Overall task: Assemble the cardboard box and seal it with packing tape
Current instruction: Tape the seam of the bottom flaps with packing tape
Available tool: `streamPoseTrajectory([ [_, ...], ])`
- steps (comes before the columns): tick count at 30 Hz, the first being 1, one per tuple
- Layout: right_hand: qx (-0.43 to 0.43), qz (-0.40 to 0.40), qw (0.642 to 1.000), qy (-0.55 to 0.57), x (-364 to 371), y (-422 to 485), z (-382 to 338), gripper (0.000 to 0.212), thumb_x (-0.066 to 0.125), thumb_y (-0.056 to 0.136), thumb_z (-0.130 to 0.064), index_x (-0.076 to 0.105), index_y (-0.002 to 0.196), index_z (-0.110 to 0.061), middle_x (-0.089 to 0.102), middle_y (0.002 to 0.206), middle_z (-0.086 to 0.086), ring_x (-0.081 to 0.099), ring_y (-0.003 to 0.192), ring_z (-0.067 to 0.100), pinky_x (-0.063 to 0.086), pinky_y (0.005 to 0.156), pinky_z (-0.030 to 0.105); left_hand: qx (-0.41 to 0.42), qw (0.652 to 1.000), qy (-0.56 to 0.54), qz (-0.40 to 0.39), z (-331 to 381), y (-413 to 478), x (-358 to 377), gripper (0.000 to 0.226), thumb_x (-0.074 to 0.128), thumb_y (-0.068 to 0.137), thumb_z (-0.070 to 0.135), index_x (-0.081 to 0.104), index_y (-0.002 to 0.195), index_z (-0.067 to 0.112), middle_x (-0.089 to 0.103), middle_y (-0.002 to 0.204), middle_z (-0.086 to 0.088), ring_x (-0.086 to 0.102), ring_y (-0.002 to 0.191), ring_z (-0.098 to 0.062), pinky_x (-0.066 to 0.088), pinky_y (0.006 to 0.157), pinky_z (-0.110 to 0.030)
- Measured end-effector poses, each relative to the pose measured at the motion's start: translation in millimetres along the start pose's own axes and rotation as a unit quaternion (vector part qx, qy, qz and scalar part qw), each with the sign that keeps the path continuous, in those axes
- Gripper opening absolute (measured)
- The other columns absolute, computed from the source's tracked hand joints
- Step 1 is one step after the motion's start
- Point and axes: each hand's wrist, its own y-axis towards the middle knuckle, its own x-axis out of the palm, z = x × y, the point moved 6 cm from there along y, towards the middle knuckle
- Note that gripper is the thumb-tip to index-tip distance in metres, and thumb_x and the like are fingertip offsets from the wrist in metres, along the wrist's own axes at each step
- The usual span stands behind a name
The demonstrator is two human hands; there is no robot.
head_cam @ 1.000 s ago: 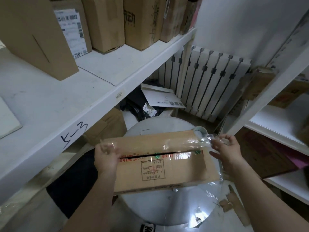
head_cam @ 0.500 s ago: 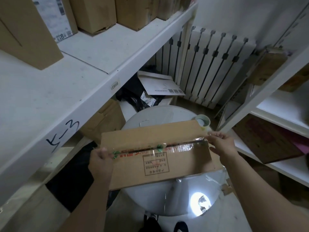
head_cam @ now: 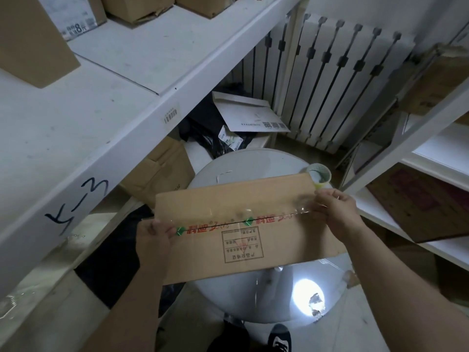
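Storeroom corner on my feed: white shelf (head_cam: pixel 127 97) at left, radiator (head_cam: pixel 342 80) at the back, round white table (head_cam: pixel 253 163) below centre.

- Cardboard box (head_cam: pixel 241 199): lies across the table, flaps closed, seam facing up.
- Clear tape (head_cam: pixel 253 212): I see one strip running along the seam.
- Tape roll (head_cam: pixel 319 174): on the table, just behind the box's far right corner.
- Left hand (head_cam: pixel 152 240): grips the box's left end, thumb on the strip.
- Right hand (head_cam: pixel 337 212): fingers curled, pinching the strip at the box's right end.
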Motion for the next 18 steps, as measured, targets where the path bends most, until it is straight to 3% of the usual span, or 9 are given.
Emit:
streamPoseTrajectory([
  [3, -0.006, 0.01, 0.999, -0.03, -1, 5, 0, 0.013, 0.06, 0.086, 0.005, 0.059, 0.081, -0.007, 0.06, 0.077, 0.015, 0.061, 0.067, 0.023, 0.059, 0.057, 0.027, 0.026, 0.999, 0.018, 0.005, -2, -1, -2, 0.011, 0.056, 0.097, 0.028, 0.054, 0.093, 0.018, 0.069, 0.093, -0.003, 0.07, 0.088, -0.018, 0.057, 0.079, -0.041],
  [6, 0.0, 0.047, 0.995, -0.084, -8, 11, 3, 0.011, 0.071, 0.076, -0.001, 0.064, 0.082, -0.008, 0.068, 0.086, 0.014, 0.068, 0.079, 0.028, 0.061, 0.074, 0.04, 0.036, 0.996, 0.076, 0.013, -4, 0, -5, 0.018, 0.056, 0.093, 0.038, 0.057, 0.085, 0.022, 0.069, 0.088, -0.002, 0.069, 0.088, -0.027, 0.056, 0.082, -0.048],
  [8, -0.003, 0.077, 0.99, -0.122, -13, 13, 3, 0.011, 0.074, 0.071, -0.007, 0.067, 0.076, -0.014, 0.071, 0.087, 0.015, 0.07, 0.08, 0.03, 0.06, 0.077, 0.046, 0.027, 0.994, 0.103, 0.006, -2, 0, -3, 0.013, 0.056, 0.095, 0.029, 0.058, 0.089, 0.018, 0.065, 0.087, -0.007, 0.063, 0.084, -0.033, 0.052, 0.082, -0.046],
  [13, -0.038, 0.112, 0.976, -0.184, -16, 8, 3, 0.014, 0.069, 0.077, -0.009, 0.066, 0.073, -0.022, 0.069, 0.083, 0.003, 0.069, 0.087, 0.028, 0.058, 0.082, 0.046, 0.058, 0.984, 0.162, 0.038, 0, -2, -4, 0.018, 0.059, 0.094, 0.024, 0.066, 0.086, 0.009, 0.065, 0.084, -0.007, 0.059, 0.08, -0.025, 0.04, 0.069, -0.028],
  [18, -0.067, 0.13, 0.964, -0.223, -16, 2, 6, 0.006, 0.067, 0.081, -0.012, 0.068, 0.083, -0.017, 0.066, 0.083, -0.001, 0.06, 0.081, 0.018, 0.052, 0.078, 0.035, 0.087, 0.972, 0.211, 0.054, 5, -1, -5, 0.018, 0.06, 0.094, 0.021, 0.07, 0.092, 0.006, 0.066, 0.087, -0.006, 0.06, 0.082, -0.022, 0.038, 0.073, -0.028],
])
